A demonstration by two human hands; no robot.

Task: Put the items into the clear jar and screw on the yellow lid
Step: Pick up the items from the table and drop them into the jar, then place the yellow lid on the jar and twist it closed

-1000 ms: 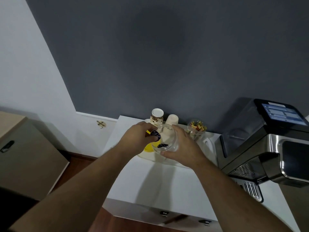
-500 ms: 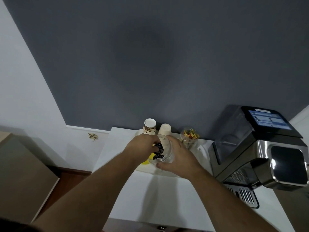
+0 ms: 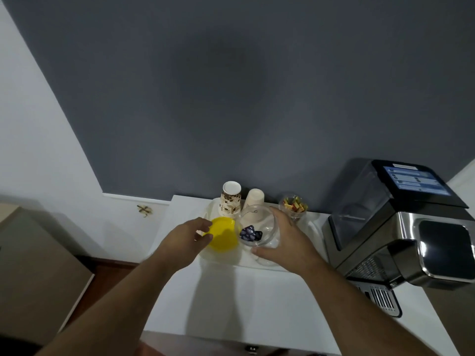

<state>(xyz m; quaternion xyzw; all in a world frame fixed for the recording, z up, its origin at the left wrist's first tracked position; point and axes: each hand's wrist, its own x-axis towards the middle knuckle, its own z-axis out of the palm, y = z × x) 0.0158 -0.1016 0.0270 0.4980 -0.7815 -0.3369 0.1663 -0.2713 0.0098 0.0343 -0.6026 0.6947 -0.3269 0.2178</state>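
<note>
Yellow lid (image 3: 222, 234) pinched at rim by left hand (image 3: 185, 237); clear jar (image 3: 257, 225), dark packets (image 3: 249, 233) inside, gripped by right hand (image 3: 284, 240). Best seated level before turning.

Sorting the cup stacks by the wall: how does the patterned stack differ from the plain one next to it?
The patterned stack has brown print on its sides; the plain stack is bare cream. The patterned stack stands left and reaches higher; the plain stack sits right, partly hidden behind the jar. Both stand upside down, near the wall, untouched by either hand.
</note>
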